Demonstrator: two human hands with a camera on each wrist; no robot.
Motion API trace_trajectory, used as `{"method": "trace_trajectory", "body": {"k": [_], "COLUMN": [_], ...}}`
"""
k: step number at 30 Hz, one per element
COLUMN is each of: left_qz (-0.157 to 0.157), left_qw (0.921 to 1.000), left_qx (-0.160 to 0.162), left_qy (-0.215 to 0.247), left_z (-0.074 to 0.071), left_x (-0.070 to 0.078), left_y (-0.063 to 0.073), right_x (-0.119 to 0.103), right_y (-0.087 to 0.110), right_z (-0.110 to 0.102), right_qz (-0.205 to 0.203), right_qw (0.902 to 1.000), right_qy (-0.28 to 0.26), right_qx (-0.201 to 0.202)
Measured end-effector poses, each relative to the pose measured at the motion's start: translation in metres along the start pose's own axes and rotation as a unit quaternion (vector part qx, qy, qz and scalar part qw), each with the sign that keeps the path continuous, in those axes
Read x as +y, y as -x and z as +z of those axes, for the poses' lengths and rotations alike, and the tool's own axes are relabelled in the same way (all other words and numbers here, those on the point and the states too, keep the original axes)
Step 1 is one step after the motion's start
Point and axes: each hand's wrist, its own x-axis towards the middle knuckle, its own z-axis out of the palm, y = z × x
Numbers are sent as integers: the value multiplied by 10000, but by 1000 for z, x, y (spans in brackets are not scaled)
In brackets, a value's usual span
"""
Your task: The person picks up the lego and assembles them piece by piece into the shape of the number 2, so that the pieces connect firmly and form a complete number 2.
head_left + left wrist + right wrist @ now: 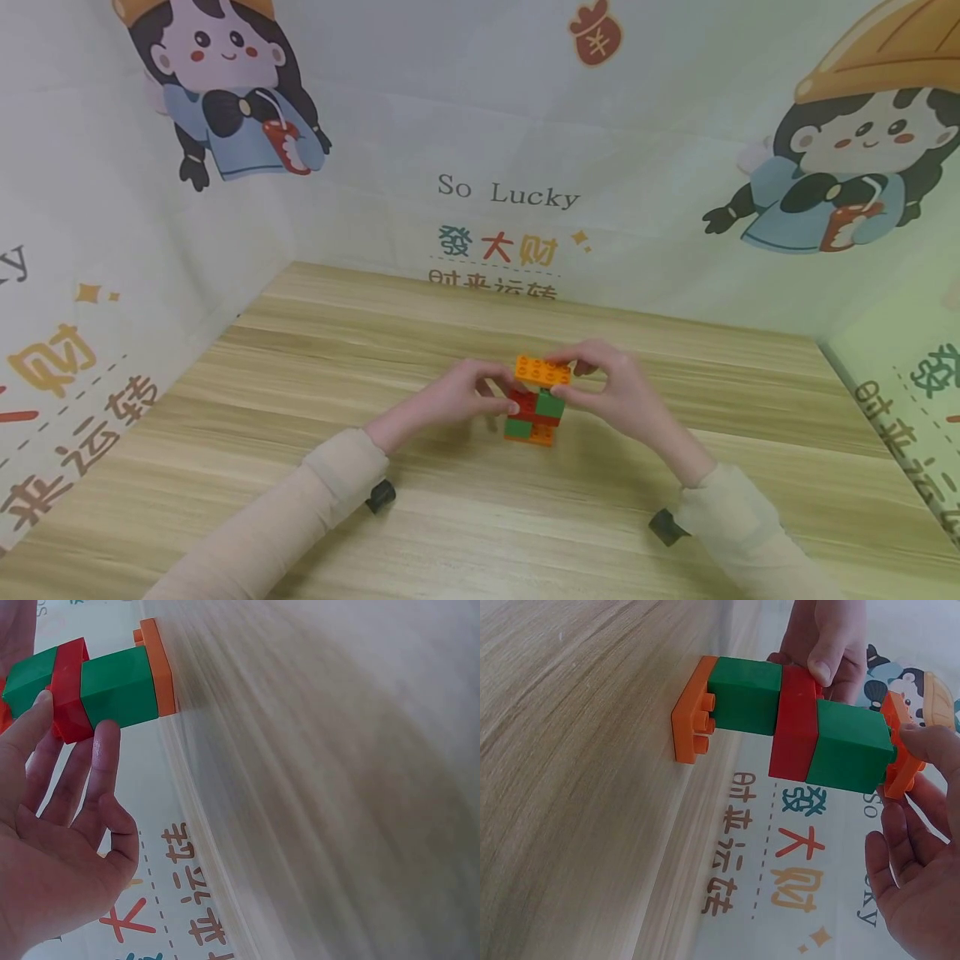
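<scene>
A small stack of toy building bricks stands on the table. At its base lies a flat orange brick [684, 724], carrying a green block [746, 696]. Across that sits a red brick [795, 735], with a second green block [849, 746] above it. My left hand [457, 392] holds the red brick between thumb and fingers, steadying the stack's side. With thumb and fingers my right hand [618, 396] pinches another flat orange brick [534, 371] at the top green block. It looks slightly tilted there; whether it is pressed fully on I cannot tell.
The wood-grain table [300, 350] spreads around the stack. A printed white cloth [390, 125] hangs behind it and along both sides. Dark wrist-worn devices [381, 497] show below both sleeves, close to the tabletop.
</scene>
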Motion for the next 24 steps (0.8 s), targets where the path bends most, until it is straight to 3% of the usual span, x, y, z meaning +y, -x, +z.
{"method": "trace_trajectory", "body": {"k": [24], "left_qz": [-90], "left_qw": [9999], "left_qx": [48], "left_qy": [-116], "left_z": [0], "left_x": [-1], "left_y": [0], "right_x": [7], "right_y": [5], "right_z": [3], "right_qz": [223], "right_qw": [9992], "right_qy": [-203], "right_qx": [-266]}}
